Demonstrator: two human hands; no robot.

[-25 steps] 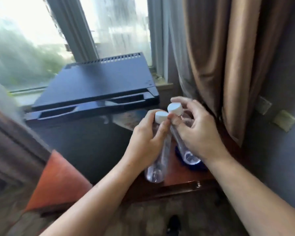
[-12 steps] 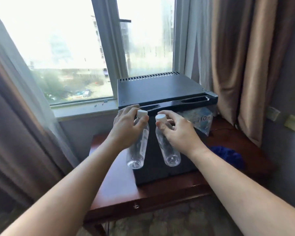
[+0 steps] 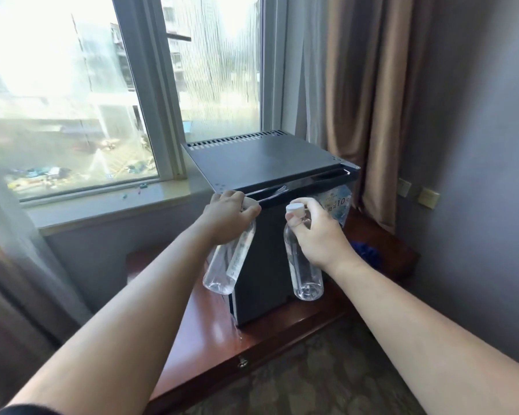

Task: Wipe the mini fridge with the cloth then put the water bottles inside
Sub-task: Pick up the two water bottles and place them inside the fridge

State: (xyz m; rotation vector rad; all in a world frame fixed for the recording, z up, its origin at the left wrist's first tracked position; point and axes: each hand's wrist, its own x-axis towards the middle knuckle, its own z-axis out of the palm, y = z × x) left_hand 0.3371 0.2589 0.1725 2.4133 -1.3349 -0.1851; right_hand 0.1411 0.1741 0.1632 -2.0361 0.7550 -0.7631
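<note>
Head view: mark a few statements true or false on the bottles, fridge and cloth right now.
1. Each hand holds one water bottle. True: the left hand grips the left bottle, the right hand the right bottle.
2. The blue cloth lies on the table, right of the mini fridge. True.
3. Both bottles are inside the mini fridge. False: they hang in front of its door, in the hands.
4. The right bottle is uncapped. False: its white cap is on.
</note>
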